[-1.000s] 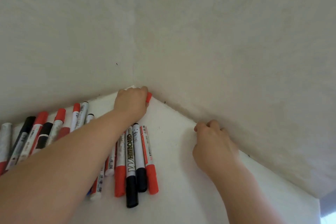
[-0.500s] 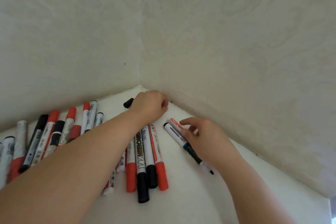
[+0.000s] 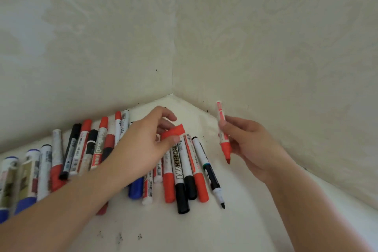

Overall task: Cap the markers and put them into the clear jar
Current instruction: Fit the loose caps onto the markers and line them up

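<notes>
My left hand pinches a loose red cap between thumb and fingers, lifted over the row of markers. My right hand grips an uncapped red marker nearly upright, its red tip pointing down and its tail up by the wall. An uncapped black marker lies on the white surface at the right end of the row, tip toward me. Several capped red, black and blue markers lie side by side to its left. No clear jar is in view.
The white surface ends in a corner between two pale patterned walls. More markers run leftward along the left wall, partly hidden under my left forearm. Small dark smudges mark the surface near me.
My left hand has drawn back from the corner and now holds the red cap up. My right hand has picked the red marker up off the surface; the black marker stays lying there.
</notes>
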{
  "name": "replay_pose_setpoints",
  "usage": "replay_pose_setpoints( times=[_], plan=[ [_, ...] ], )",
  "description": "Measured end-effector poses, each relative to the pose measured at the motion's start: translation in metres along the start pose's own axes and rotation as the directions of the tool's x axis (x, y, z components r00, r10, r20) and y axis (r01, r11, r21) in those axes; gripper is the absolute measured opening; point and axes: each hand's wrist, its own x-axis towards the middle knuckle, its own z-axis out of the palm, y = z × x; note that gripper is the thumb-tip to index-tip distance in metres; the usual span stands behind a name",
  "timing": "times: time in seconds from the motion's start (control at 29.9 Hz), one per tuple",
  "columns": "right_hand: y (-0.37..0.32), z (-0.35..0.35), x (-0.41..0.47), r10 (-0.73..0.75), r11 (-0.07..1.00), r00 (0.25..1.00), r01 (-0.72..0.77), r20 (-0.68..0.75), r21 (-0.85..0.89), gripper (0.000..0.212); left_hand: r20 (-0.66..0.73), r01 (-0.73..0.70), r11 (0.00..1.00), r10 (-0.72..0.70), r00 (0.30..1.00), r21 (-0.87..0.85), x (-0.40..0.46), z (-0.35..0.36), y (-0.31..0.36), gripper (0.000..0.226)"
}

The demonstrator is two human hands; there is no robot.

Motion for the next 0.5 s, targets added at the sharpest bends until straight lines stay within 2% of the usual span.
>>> replay_pose_setpoints(
  times=[0.1, 0.17, 0.23, 0.37, 0.5],
  plan=[
    [-0.009, 0.007, -0.009, 0.029, 0.948, 0.990, -0.071, 0.138, 0.311, 0.013, -0.010, -0.053, 0.998, 0.052, 0.999, -0.039, -0.017, -0.001, 0.000, 0.025],
    [-0.011, 0.010, -0.011, 0.017, 0.916, 0.985, -0.085, 0.174, 0.392, 0.014, 0.008, -0.077, 0.996, 0.078, 0.997, -0.034, -0.021, 0.001, -0.003, 0.024],
    [-0.010, 0.015, -0.012, -0.014, 0.921, 0.990, -0.043, 0.142, 0.388, 0.017, -0.001, -0.075, 0.996, 0.075, 0.997, -0.044, -0.022, 0.000, -0.007, 0.022],
    [-0.006, 0.023, -0.013, -0.038, 0.963, 0.999, 0.046, -0.034, 0.267, 0.032, -0.031, -0.094, 0.994, 0.092, 0.995, -0.054, -0.023, -0.001, -0.009, 0.017],
    [-0.006, 0.026, -0.015, -0.073, 0.968, 0.994, 0.089, -0.077, 0.236, 0.029, 0.011, -0.119, 0.992, 0.120, 0.993, -0.050, -0.024, 0.003, -0.005, 0.016]
  ],
)
